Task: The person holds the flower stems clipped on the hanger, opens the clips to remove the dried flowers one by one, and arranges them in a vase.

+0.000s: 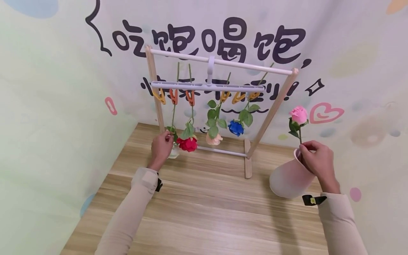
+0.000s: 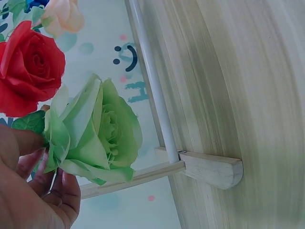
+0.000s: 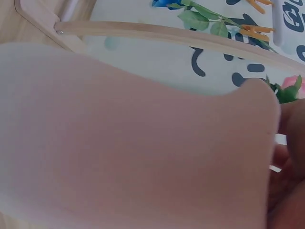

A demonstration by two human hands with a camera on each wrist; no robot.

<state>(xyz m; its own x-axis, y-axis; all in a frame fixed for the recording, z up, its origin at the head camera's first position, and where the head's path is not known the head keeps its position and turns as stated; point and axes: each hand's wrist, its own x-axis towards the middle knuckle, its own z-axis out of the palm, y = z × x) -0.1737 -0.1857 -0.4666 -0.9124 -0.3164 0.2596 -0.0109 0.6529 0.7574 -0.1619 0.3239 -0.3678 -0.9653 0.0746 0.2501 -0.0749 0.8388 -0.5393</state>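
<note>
My left hand (image 1: 162, 146) pinches a pale green rose (image 2: 102, 133) close under its bloom. That rose hangs head down from an orange clothespin (image 1: 173, 96) on the lilac hanger (image 1: 194, 86). Right beside it hangs a red rose (image 1: 188, 144). On the right, my right hand (image 1: 318, 161) holds the stem of a pink rose (image 1: 299, 115), bloom upward, at the mouth of a pinkish-white vase (image 1: 290, 179). The lower stem is hidden by the hand and vase. In the right wrist view the vase (image 3: 143, 143) covers most of the hand's work.
A wooden rack (image 1: 272, 109) with a white top bar (image 1: 248, 66) carries the hanger. A peach rose (image 1: 214, 139) and a blue rose (image 1: 236, 128) hang there too. Yellow clothespins (image 1: 238, 97) line the hanger. Behind the wooden table (image 1: 204, 212) is a printed wall cloth (image 1: 360, 81).
</note>
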